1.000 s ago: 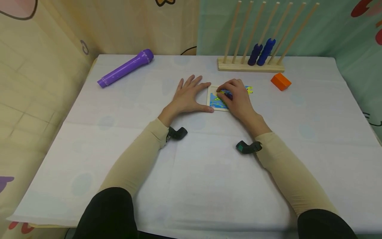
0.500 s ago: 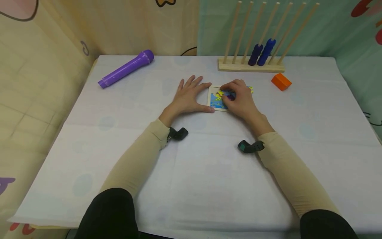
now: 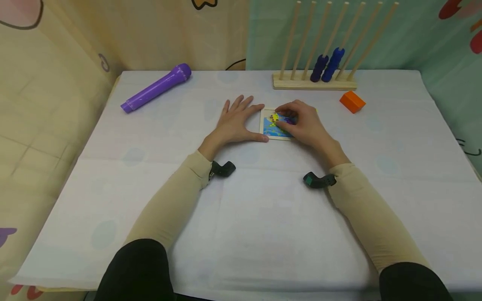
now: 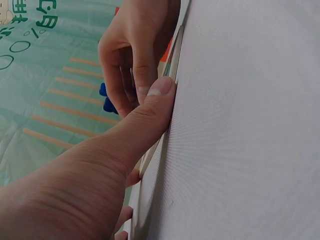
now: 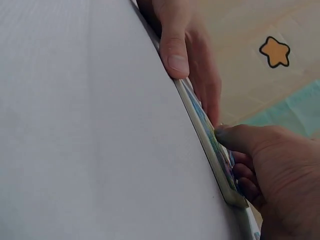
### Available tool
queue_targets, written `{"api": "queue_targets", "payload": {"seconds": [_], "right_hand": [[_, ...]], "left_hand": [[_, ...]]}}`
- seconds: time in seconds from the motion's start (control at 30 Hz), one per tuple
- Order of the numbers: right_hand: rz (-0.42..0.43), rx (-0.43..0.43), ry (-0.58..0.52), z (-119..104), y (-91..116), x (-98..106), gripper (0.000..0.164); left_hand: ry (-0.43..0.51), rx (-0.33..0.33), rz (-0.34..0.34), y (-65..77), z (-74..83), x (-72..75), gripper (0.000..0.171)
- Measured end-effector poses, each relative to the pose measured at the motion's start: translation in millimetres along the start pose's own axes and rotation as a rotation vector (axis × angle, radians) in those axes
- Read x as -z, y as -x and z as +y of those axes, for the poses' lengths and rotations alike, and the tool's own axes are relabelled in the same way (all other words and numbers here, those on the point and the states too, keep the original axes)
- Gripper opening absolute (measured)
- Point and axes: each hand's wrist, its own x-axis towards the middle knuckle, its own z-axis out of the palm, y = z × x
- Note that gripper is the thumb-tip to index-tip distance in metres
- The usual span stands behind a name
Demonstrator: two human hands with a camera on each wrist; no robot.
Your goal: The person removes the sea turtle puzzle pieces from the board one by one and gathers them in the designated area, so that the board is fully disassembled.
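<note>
A small picture puzzle [image 3: 272,132], light-framed with blue and yellow artwork, lies flat on the white table. My left hand [image 3: 235,123] is spread at its left side, thumb touching the lower left corner and index fingertip near the upper left one. Over the puzzle's right half, my right hand [image 3: 304,124] has curled fingers, with thumb and index about a yellow puzzle piece [image 3: 274,118] that it seems to pinch at the surface. In the right wrist view, the right thumb [image 5: 237,136] lies along the puzzle [image 5: 207,135]. This hand covers much of the picture.
Behind the hands stands a wooden peg rack [image 3: 314,85] with upright rods and blue beads [image 3: 333,65]. An orange block [image 3: 352,102] sits right of the puzzle. A purple toy microphone [image 3: 156,88] lies at the back left of the table [image 3: 241,217].
My right hand has shifted slightly right and its wrist has turned outward, so more of the yellow piece shows. The yellow bit right of the puzzle is now mostly covered. My left hand stays put.
</note>
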Motion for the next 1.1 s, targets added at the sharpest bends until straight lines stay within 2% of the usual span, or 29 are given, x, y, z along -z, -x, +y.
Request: {"api": "queue_targets", "payload": {"seconds": [0.13, 0.3, 0.53, 0.8, 1.1], "right_hand": [[0.03, -0.031, -0.027, 4, 1, 12, 0.037], [0.088, -0.127, -0.021, 14, 4, 34, 0.038], [0.164, -0.222, -0.018, 31, 21, 58, 0.038], [0.267, -0.211, 0.06, 50, 39, 61, 0.032], [0.258, -0.27, 0.119, 61, 43, 59, 0.033]], "left_hand": [[0.006, 0.0, 0.004, 0.7, -0.5, 0.6, 0.107], [0.01, -0.002, 0.003, 1.7, -1.6, 1.2, 0.107], [0.013, -0.008, 0.014, 1.6, -3.1, -1.1, 0.108], [-0.001, -0.001, 0.015, 1.9, -4.0, -1.6, 0.108], [0.011, -0.008, 0.013, 0.1, -3.2, -3.2, 0.108]]}}
